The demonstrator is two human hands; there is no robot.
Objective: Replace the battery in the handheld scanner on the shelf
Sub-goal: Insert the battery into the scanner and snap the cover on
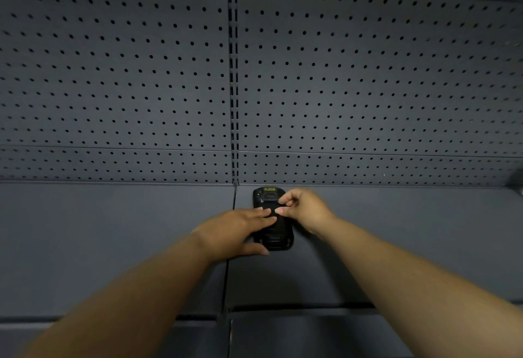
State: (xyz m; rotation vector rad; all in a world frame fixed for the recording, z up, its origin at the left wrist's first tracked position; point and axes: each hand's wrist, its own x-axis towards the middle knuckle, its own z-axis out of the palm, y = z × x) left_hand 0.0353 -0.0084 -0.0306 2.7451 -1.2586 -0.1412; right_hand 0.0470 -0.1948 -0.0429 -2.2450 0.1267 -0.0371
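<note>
The scanner (272, 220) lies face down on the shelf (113, 244), against the pegboard (141, 74). The left hand (237, 233) presses it flat, grip released; the right hand (304, 209) pinches at its back. A slip could skid it sideways.

Both hands cover the middle of the scanner (272, 240); its yellow label (269, 189) is too small to read, and the fingertips are blurred.

A dark grey shelf (113, 244) carries a black handheld scanner (273, 224), seemingly lying face down.
</note>
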